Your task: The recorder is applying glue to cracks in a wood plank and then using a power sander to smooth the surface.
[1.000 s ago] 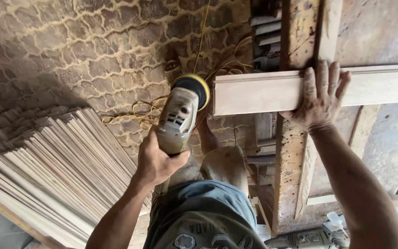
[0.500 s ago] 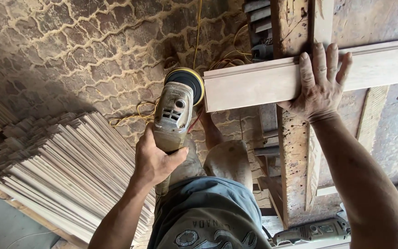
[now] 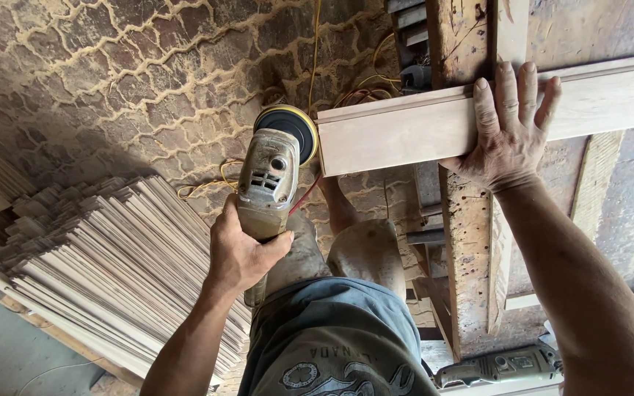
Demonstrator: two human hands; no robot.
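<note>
My left hand [image 3: 240, 253] grips the body of a dusty grey disc sander [image 3: 269, 180]. Its round pad [image 3: 288, 132] with a yellow rim sits right at the left end of a pale wooden board [image 3: 405, 132]. That board lies across a rough wooden workbench [image 3: 471, 242]. My right hand [image 3: 509, 132] presses flat on the board, fingers spread, where it crosses the bench beam.
A large stack of thin pale wooden slats [image 3: 111, 271] lies at the left. Yellow cable [image 3: 313, 66] trails over the sawdust-covered paved floor [image 3: 126, 81]. A second power tool [image 3: 497, 367] rests at the bench's near end. My knee [image 3: 368, 257] is below the board.
The sander and the board's end have shifted slightly left and up in view. The pad has come closer to the board's end. Both hands keep their holds.
</note>
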